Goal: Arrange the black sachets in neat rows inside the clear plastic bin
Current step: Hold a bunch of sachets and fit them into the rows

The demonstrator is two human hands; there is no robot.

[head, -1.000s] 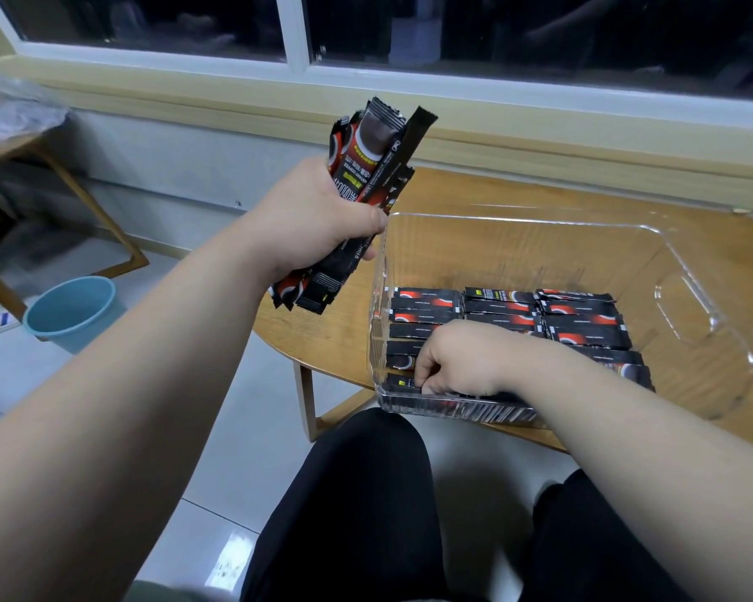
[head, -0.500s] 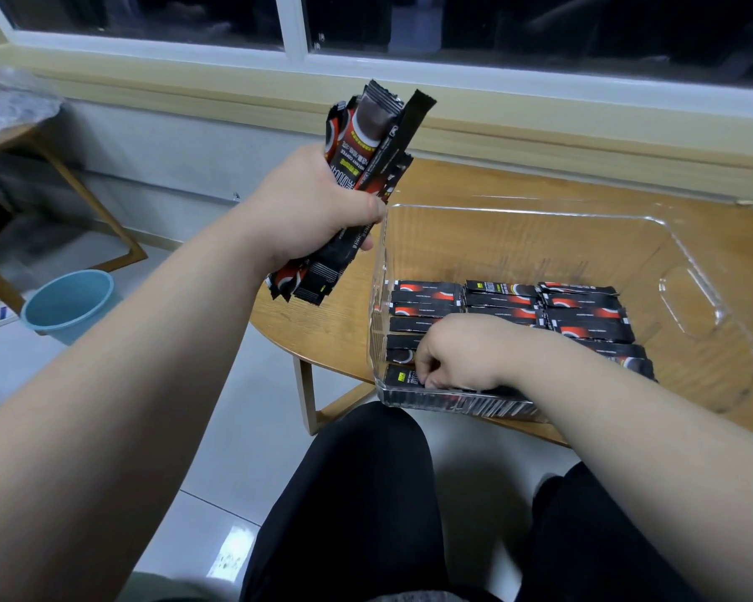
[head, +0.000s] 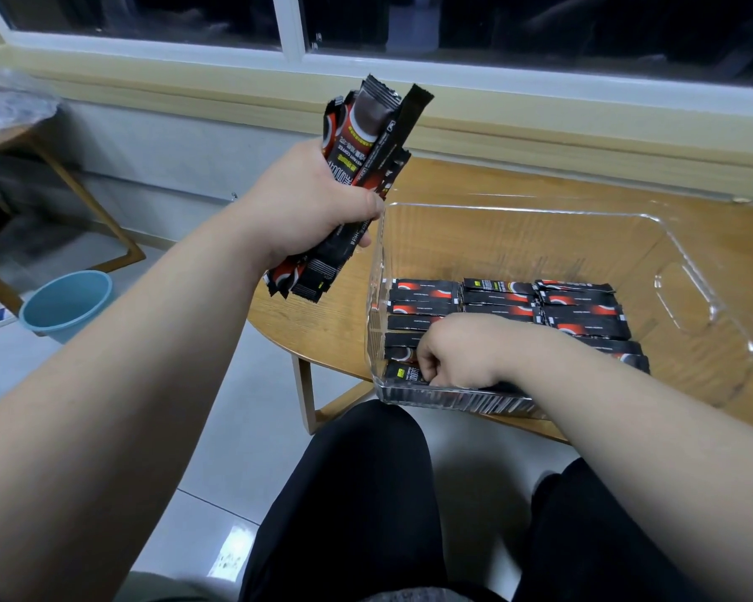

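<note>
i'm mid-fill here: my right hand point(head: 457, 354) is down inside the clear plastic bin point(head: 518, 208), fingers curled round the near sachet point(head: 403, 373) at the near-left corner, seating it against the front wall. my left hand point(head: 309, 202) hovers just left of the bin, clamped round a bundle of sachets point(head: 366, 136) held upright as stock. the laid sachets point(head: 583, 315) lie flat in three columns across the near half of the floor. the far half is bare, so i judge the job well short of done. next i need to leave this one square to its neighbours, then draw a fresh one from the bundle. on the top held sachet i read "instant coffee"; the bigger white brand lettering and yellow tag i can't make out.
</note>
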